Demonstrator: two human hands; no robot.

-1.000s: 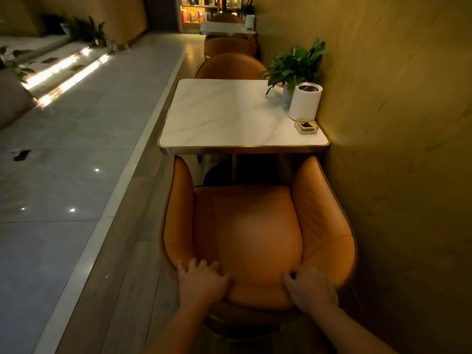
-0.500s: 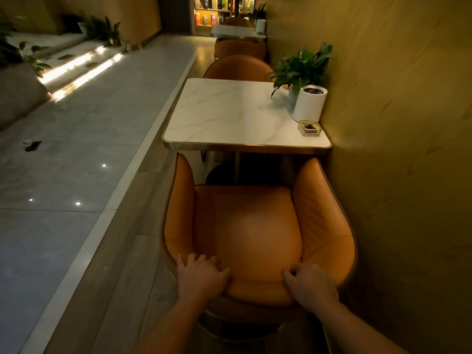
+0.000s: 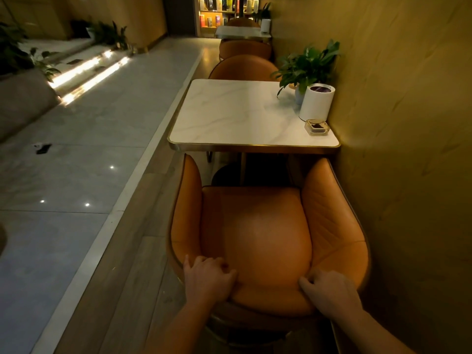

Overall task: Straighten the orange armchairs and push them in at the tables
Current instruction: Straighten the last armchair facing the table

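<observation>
armchair (image 3: 265, 236) has crept nearer the bench (image 3: 245, 118); our left hand (image 3: 208, 278) and right hand (image 3: 329, 290) grip its backrest. next: push straight under.

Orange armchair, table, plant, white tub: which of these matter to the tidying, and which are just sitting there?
Part of the job:
- near orange armchair, gripped at its backrest by the left hand and right hand
- marble-topped table it faces
- far orange armchair opposite

Just lying about:
- potted plant
- white cylindrical container
- small glass dish
</observation>
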